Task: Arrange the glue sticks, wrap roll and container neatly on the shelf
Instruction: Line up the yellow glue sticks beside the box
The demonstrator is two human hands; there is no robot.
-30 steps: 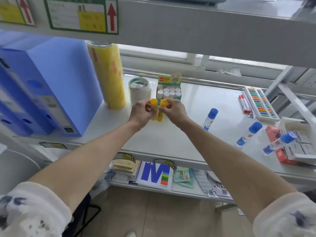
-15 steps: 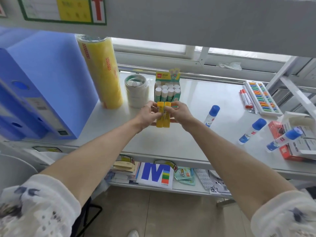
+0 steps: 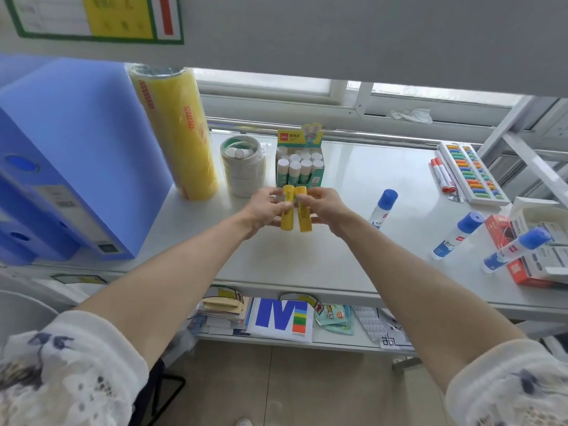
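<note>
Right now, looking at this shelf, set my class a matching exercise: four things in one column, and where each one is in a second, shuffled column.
Things:
1. wrap roll
2. two yellow glue sticks
3. paint set
4. blue files

Places:
A. far left of the shelf
B. held upright, one in the left hand, one in the right hand
C. flat at the back right
D. standing between the files and the tape rolls

Pairs: 1-D, 2-B, 3-C, 4-A

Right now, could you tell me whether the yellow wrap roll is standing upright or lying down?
Upright. The yellow wrap roll stands on end on the shelf, its open top end facing up, beside the blue file box.
</note>
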